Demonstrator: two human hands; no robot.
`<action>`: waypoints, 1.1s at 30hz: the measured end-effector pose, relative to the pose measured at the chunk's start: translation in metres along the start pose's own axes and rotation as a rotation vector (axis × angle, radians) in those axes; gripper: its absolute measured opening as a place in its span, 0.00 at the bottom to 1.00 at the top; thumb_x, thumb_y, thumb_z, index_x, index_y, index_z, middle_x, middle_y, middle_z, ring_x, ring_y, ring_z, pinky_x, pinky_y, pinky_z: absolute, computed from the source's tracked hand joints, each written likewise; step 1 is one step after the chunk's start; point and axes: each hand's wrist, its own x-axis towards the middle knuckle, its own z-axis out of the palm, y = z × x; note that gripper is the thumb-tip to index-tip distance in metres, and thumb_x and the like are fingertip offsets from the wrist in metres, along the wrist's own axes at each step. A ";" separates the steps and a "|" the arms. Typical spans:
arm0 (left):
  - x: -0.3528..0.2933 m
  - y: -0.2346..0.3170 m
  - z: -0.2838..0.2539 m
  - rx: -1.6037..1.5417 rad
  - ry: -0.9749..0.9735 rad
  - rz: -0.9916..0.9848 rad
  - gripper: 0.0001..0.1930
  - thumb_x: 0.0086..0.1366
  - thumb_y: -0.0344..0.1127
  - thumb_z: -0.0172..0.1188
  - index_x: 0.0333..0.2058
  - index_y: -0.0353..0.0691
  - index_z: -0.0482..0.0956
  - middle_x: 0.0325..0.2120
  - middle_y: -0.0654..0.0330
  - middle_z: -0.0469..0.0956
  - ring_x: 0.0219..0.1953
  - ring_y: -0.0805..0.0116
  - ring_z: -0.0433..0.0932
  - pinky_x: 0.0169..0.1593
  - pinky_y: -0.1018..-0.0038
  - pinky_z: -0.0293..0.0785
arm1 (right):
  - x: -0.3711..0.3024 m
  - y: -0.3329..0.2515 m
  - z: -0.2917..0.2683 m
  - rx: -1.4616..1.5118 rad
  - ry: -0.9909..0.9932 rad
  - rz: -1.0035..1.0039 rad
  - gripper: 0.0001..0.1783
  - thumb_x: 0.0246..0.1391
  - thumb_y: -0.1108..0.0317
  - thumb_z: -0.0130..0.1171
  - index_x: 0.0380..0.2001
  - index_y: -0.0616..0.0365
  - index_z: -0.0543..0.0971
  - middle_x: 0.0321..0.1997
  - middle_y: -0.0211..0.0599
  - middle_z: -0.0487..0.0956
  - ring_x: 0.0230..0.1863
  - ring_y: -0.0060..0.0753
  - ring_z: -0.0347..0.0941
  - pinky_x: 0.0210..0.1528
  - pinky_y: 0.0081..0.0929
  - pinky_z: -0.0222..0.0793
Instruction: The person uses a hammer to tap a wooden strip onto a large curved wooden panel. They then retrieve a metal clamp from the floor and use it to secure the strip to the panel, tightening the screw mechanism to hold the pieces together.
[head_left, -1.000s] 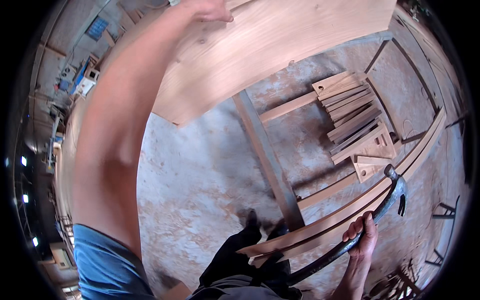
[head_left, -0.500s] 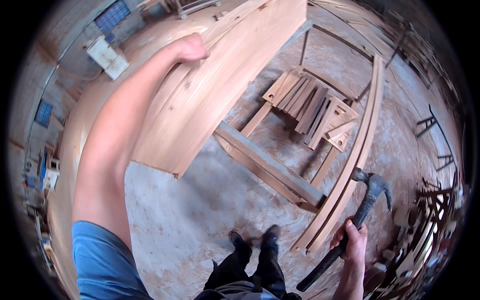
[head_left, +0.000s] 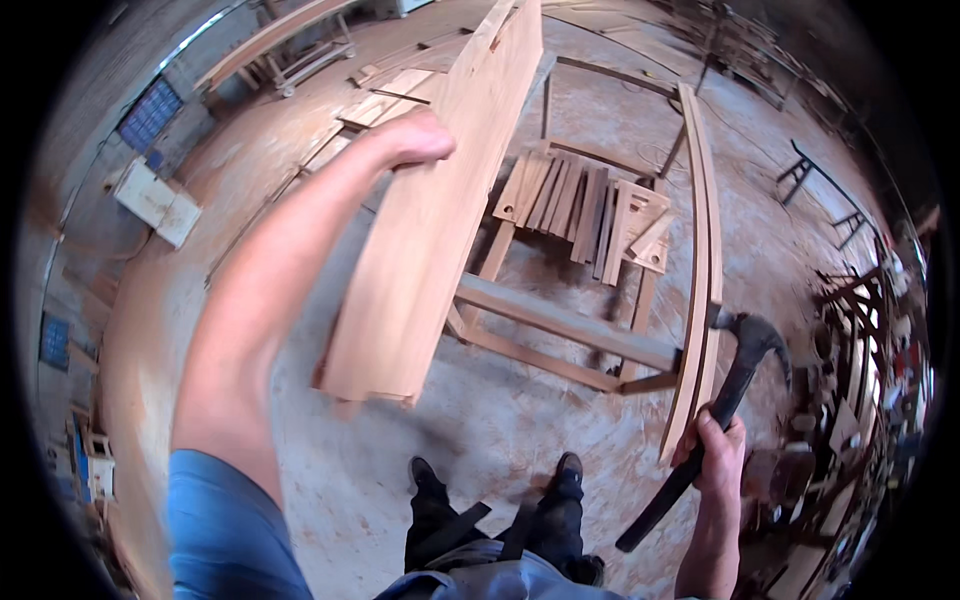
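Note:
My left hand [head_left: 422,138] is closed over the upper left edge of a wide, pale wooden board [head_left: 440,230]; its fingertips are out of sight. The board is tilted up on its side, long and slanting away from me, with its near end hanging over the floor. In my right hand [head_left: 718,445] is a dark claw hammer [head_left: 740,370], gripped around its handle with the head up and the claw pointing right. Beside the hammer, two long wooden strips [head_left: 700,270] run along the right side of a wooden frame stand [head_left: 570,325].
Inside the stand, several dark and light wood slats [head_left: 575,205] lie on a low wooden stool. A white box-like cabinet [head_left: 158,203] stands on the left, with a wheeled bench [head_left: 285,45] at the far left. Scrap wood and clutter [head_left: 810,450] line the right side.
The board has been tipped up steeper and swung rightward, showing more floor and loose wood to its left. My left hand has moved right with it. My right hand keeps hold of the hammer.

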 end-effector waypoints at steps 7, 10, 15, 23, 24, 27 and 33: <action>0.001 0.020 0.029 -0.199 0.068 0.020 0.46 0.58 0.35 0.49 0.73 0.44 0.37 0.70 0.33 0.38 0.70 0.35 0.51 0.71 0.52 0.52 | -0.085 -0.011 0.112 0.184 0.160 -0.047 0.06 0.61 0.69 0.55 0.35 0.60 0.70 0.17 0.37 0.71 0.15 0.32 0.71 0.17 0.32 0.73; -0.019 0.021 0.025 -0.112 0.121 0.145 0.37 0.58 0.35 0.48 0.69 0.41 0.56 0.73 0.43 0.35 0.74 0.42 0.39 0.73 0.52 0.45 | -0.111 0.002 0.134 0.187 0.207 -0.039 0.07 0.60 0.70 0.56 0.33 0.61 0.70 0.17 0.36 0.71 0.14 0.32 0.71 0.17 0.32 0.74; 0.002 0.000 0.036 0.130 0.143 0.494 0.24 0.60 0.40 0.46 0.51 0.37 0.80 0.68 0.40 0.54 0.74 0.42 0.42 0.75 0.57 0.35 | -0.125 0.045 0.176 0.186 0.374 0.005 0.07 0.60 0.71 0.56 0.32 0.61 0.70 0.17 0.36 0.71 0.14 0.31 0.70 0.17 0.30 0.73; 0.004 -0.016 -0.005 0.181 -0.124 0.971 0.29 0.64 0.58 0.50 0.40 0.36 0.84 0.54 0.47 0.74 0.72 0.41 0.49 0.72 0.42 0.36 | -0.126 0.097 0.251 0.173 0.612 0.196 0.08 0.59 0.68 0.58 0.31 0.58 0.71 0.17 0.35 0.73 0.14 0.29 0.70 0.16 0.30 0.71; 0.008 -0.022 -0.008 0.207 -0.193 1.040 0.30 0.64 0.61 0.50 0.42 0.36 0.83 0.54 0.46 0.74 0.71 0.41 0.49 0.72 0.42 0.36 | -0.128 0.097 0.264 0.179 0.672 0.219 0.09 0.58 0.67 0.59 0.29 0.59 0.71 0.17 0.35 0.73 0.13 0.30 0.70 0.16 0.30 0.71; 0.034 -0.037 -0.018 0.193 -0.311 1.325 0.40 0.57 0.67 0.56 0.56 0.36 0.73 0.56 0.47 0.70 0.71 0.43 0.50 0.72 0.41 0.34 | -0.134 0.094 0.297 0.058 0.713 0.274 0.10 0.57 0.65 0.56 0.30 0.61 0.72 0.19 0.38 0.75 0.13 0.31 0.70 0.16 0.29 0.70; 0.050 -0.033 -0.026 0.351 -0.296 1.623 0.32 0.49 0.38 0.71 0.53 0.38 0.71 0.45 0.52 0.72 0.56 0.50 0.67 0.64 0.59 0.59 | -0.131 0.088 0.384 0.517 0.850 0.303 0.17 0.66 0.61 0.50 0.45 0.67 0.72 0.37 0.49 0.82 0.21 0.36 0.78 0.16 0.28 0.75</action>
